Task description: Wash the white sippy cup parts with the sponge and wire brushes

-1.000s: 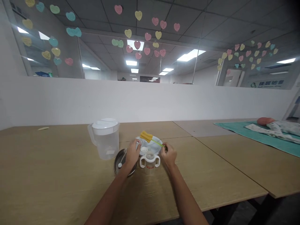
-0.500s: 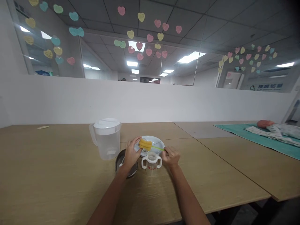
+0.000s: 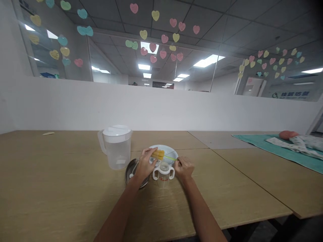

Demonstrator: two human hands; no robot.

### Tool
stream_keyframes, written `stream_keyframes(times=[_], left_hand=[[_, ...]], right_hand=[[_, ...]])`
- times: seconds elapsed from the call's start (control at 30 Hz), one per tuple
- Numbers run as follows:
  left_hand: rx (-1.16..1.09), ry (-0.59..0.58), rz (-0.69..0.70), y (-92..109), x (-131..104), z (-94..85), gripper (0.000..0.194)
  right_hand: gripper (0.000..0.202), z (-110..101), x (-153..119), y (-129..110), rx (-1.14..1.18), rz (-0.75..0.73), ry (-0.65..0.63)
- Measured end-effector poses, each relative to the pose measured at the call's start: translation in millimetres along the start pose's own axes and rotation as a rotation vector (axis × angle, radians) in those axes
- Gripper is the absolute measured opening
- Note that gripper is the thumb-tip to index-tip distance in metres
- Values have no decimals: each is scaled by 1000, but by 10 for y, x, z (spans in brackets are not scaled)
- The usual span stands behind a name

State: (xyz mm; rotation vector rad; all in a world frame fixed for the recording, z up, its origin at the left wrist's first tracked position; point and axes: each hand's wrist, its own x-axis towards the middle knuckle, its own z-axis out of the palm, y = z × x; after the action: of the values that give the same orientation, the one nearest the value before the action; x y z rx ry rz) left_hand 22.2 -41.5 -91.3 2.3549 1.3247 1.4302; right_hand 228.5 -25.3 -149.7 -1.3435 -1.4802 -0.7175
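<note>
A bottle brush with a yellow sponge head (image 3: 159,154) and a thin green handle (image 3: 170,158) is held sideways between my hands. My left hand (image 3: 145,164) is closed round the sponge end, fingers and thumb covering part of it. The far end of the handle is gripped in the fist of my right hand (image 3: 184,167). Just below the brush stands a clear baby bottle (image 3: 163,174) with two white side handles, its mouth uncovered. Behind it lies a white plate (image 3: 171,150), partly hidden by the brush and my left hand.
A lidded clear pitcher (image 3: 118,151) stands to the left. Beside my left forearm is a metal bowl (image 3: 130,171) with a small white part in it. A teal cloth (image 3: 262,144) with printed fabric lies at far right. A white wall (image 3: 161,112) backs the table.
My left hand has slid right along the sponge head, covering more of it. My right hand stays nearly in place on the handle. The camera view has shifted slightly.
</note>
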Motion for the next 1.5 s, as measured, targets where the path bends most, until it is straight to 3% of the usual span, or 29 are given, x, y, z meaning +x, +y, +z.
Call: stream_keyframes(times=[0.3,0.43,0.5,0.73,1.03,1.17,1.27,1.5], left_hand=[[-351,196,-187,-138,-6,84,41],[-140,377,-342,-241,-17,21,31],[-5,402,-407,-308,-30,-45,25],[218,235,-493,-455,-88,-79,19],[258,46,-406,-580,-100,8,17],[260,23,-375,-626,-121,50,44],[251,9,-336,-625,-123,70,54],[226,27,-199,-453,-125,56,41]], right_hand=[[17,-42,-7,-13,60,-82,94],[16,-34,-16,6,54,-64,129],[17,-26,-17,15,45,-41,145],[18,-4,-20,33,14,18,164],[20,72,-38,79,-51,105,123],[21,91,-13,71,-61,158,106],[22,106,4,71,-59,204,99],[24,151,10,104,-66,298,64]])
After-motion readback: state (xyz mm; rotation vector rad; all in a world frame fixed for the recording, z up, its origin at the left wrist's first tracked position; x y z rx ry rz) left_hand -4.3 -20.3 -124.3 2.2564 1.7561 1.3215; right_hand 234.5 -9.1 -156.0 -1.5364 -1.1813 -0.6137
